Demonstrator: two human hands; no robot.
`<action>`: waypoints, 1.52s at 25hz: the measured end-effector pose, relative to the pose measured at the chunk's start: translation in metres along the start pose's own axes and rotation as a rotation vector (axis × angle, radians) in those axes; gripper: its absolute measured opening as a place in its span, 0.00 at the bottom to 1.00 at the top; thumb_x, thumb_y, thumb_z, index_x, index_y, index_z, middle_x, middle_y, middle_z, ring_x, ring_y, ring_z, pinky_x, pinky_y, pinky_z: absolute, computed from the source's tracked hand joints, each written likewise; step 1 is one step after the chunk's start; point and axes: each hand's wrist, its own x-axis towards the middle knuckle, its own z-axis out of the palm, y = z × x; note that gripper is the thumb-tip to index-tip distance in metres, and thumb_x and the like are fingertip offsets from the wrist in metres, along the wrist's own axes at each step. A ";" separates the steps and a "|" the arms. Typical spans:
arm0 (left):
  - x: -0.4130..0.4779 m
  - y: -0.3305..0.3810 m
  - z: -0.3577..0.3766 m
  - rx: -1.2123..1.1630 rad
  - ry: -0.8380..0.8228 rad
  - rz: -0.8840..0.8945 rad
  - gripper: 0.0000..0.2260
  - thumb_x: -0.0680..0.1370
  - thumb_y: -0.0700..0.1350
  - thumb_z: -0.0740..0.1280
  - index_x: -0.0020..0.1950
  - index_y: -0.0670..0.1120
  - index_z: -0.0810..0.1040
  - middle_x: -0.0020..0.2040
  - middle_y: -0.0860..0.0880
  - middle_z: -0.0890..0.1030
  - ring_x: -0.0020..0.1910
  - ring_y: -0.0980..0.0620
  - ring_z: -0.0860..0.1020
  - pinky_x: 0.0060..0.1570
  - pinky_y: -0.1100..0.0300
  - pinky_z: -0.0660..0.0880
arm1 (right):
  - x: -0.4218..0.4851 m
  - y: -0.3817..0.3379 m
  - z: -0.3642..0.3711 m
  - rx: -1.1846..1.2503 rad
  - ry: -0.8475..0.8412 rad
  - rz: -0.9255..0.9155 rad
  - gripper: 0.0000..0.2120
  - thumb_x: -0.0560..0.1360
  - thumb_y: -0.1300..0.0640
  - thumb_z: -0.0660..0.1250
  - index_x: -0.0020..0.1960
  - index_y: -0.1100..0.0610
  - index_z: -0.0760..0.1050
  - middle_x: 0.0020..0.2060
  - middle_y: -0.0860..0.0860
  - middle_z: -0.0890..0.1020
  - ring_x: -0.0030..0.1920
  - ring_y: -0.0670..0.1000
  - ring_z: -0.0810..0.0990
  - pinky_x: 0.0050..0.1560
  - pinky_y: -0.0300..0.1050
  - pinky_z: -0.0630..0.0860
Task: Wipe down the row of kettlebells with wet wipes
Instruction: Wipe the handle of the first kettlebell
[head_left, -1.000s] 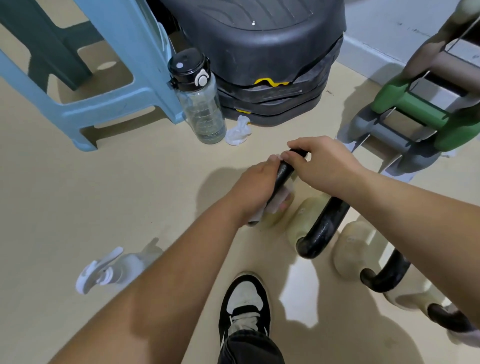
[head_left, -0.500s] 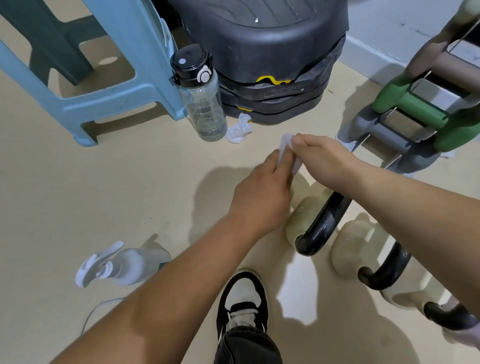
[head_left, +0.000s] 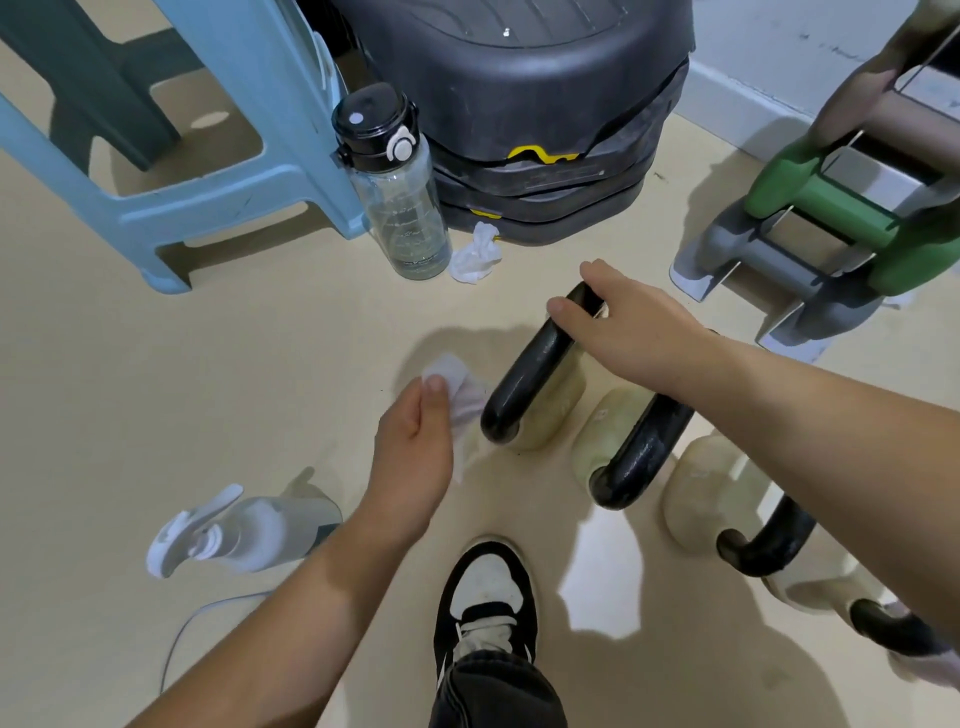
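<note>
A row of pale yellow kettlebells with black handles runs from the middle of the floor toward the lower right. My right hand (head_left: 618, 322) grips the top of the black handle of the first kettlebell (head_left: 524, 384). My left hand (head_left: 421, 441) holds a white wet wipe (head_left: 457, 384) just left of that kettlebell's body. Behind it stand the second kettlebell (head_left: 639, 452) and the third kettlebell (head_left: 758, 540); my right forearm covers part of them.
A clear water bottle (head_left: 400, 192) with a black lid stands by a blue plastic stool (head_left: 171, 171). A crumpled used wipe (head_left: 475, 254) lies beside black stacked step platforms (head_left: 519, 114). A dumbbell rack (head_left: 831, 234) is at right, a white spray bottle (head_left: 239, 530) at left, my shoe (head_left: 488, 587) below.
My hands came apart: the left took the wipe down off the handle to the kettlebell's left side, and the right now grips the handle's top.
</note>
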 end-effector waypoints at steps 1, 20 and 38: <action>0.007 0.009 0.002 -0.006 -0.016 0.002 0.17 0.87 0.53 0.54 0.55 0.52 0.83 0.51 0.58 0.87 0.51 0.65 0.82 0.53 0.63 0.76 | 0.001 -0.002 0.004 0.008 0.001 0.009 0.33 0.80 0.37 0.58 0.75 0.60 0.63 0.76 0.55 0.66 0.69 0.58 0.71 0.59 0.51 0.68; 0.049 0.032 0.034 0.393 -0.292 0.351 0.12 0.86 0.51 0.58 0.61 0.51 0.80 0.53 0.54 0.83 0.52 0.55 0.79 0.60 0.51 0.75 | 0.024 0.009 0.006 0.113 -0.082 -0.092 0.30 0.82 0.43 0.59 0.81 0.48 0.58 0.78 0.43 0.64 0.75 0.49 0.66 0.65 0.37 0.60; -0.015 0.050 0.032 -0.238 -0.170 -0.064 0.13 0.86 0.44 0.57 0.58 0.53 0.81 0.51 0.61 0.85 0.48 0.63 0.81 0.53 0.59 0.77 | 0.028 0.016 0.007 -0.003 -0.126 -0.168 0.31 0.82 0.41 0.56 0.82 0.48 0.53 0.80 0.40 0.57 0.76 0.47 0.62 0.70 0.40 0.58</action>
